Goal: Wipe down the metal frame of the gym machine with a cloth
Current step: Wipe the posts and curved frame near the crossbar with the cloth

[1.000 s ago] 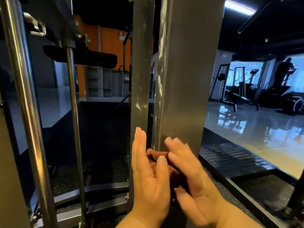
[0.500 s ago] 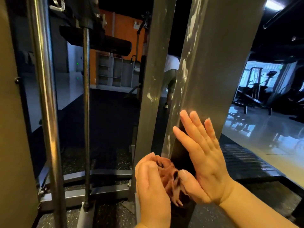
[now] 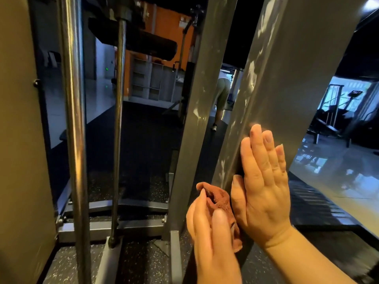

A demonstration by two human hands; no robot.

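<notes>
One crumpled rust-brown cloth (image 3: pixel 220 198) at the wide grey post (image 3: pixel 287 78).
My right hand (image 3: pixel 264 191) lies flat on the post's smooth, smeared metal, fingers straight and together. At the post's left edge my blurred left hand (image 3: pixel 211 232) seems to pinch the looped cloth. Left of the post stand one narrower flat upright (image 3: pixel 196 99) and two round chrome rods (image 3: pixel 74 119) (image 3: pixel 119 119).

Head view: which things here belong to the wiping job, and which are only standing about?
Job: cloth, held by the left hand; frame post, with the right hand flat on it.
Not the job: shelves, pad, person at the back, far machines.
</notes>
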